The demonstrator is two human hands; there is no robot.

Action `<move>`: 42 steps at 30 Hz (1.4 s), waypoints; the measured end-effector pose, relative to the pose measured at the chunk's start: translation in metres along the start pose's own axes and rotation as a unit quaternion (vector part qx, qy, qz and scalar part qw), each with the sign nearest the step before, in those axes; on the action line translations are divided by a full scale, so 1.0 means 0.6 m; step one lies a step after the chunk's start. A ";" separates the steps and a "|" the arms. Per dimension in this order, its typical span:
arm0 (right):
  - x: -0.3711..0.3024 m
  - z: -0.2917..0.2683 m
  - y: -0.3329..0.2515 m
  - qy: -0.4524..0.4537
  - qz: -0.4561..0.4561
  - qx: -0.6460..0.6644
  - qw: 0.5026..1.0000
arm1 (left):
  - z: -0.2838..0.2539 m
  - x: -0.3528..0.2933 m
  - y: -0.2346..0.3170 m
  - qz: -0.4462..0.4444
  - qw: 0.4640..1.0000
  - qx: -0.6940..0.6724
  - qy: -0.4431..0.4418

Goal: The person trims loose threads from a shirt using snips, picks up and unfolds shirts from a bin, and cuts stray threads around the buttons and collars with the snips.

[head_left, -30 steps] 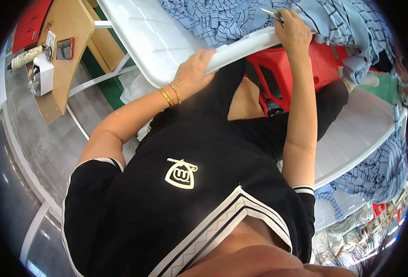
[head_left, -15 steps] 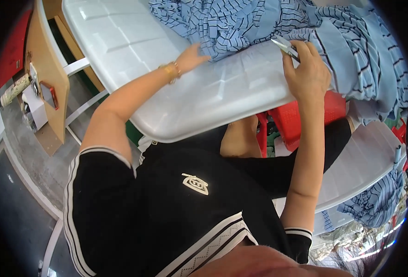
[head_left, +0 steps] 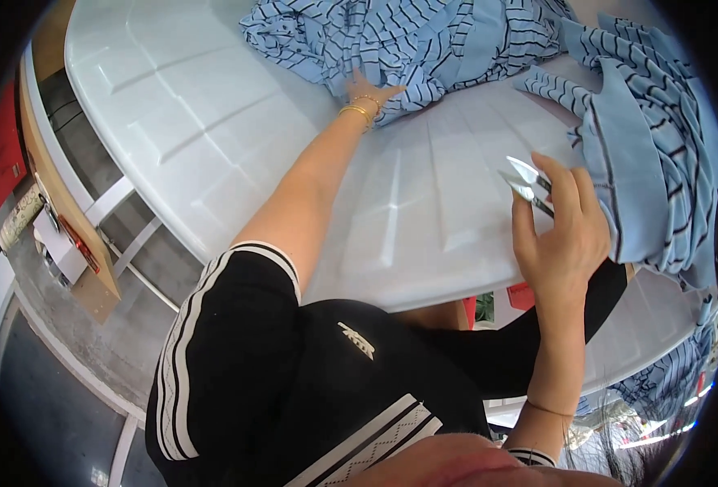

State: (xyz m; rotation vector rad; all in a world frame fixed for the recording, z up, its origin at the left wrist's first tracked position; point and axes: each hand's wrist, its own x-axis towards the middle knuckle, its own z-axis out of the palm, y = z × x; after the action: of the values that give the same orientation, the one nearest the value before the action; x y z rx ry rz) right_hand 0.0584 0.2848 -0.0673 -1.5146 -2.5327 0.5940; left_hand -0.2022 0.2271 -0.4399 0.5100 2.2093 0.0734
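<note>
My left hand (head_left: pixel 368 91) reaches onto the near edge of a heap of light-blue cloth with black stripes (head_left: pixel 424 49). Its thumb and fingers are spread and touch the fabric; some fingertips are hard to see among the folds. My right hand (head_left: pixel 566 231) grips a pair of thread snips (head_left: pixel 525 177), the two pointed blades apart and directed away from me. The snips hover over the white tabletop (head_left: pixel 391 211), touching no cloth. Just right of that hand, more of the striped garments (head_left: pixel 659 154) hang over the table's right side, with a plain blue band showing.
On the left stands a wooden table (head_left: pixel 54 211) carrying a red-edged phone (head_left: pixel 79 242) and small items. A second white surface (head_left: pixel 643 325) lies at the lower right, with a striped bundle (head_left: pixel 671 365) beyond it. Something red (head_left: pixel 521 296) shows under the near table edge.
My left hand has moved forward onto the cloth heap. My right hand, with the snips, has come nearer to me and away from the cloth. The whole view has shifted.
</note>
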 end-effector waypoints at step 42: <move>-0.020 0.015 0.025 0.250 -0.035 0.185 0.950 | -0.398 -0.324 0.059 0.342 0.871 -0.328 -0.132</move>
State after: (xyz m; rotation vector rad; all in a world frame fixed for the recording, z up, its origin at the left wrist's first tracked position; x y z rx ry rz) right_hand 0.0736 0.2785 -0.0801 -1.2409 -1.9539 0.5513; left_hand -0.2625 0.2134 -0.1364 0.8183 1.5038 1.0279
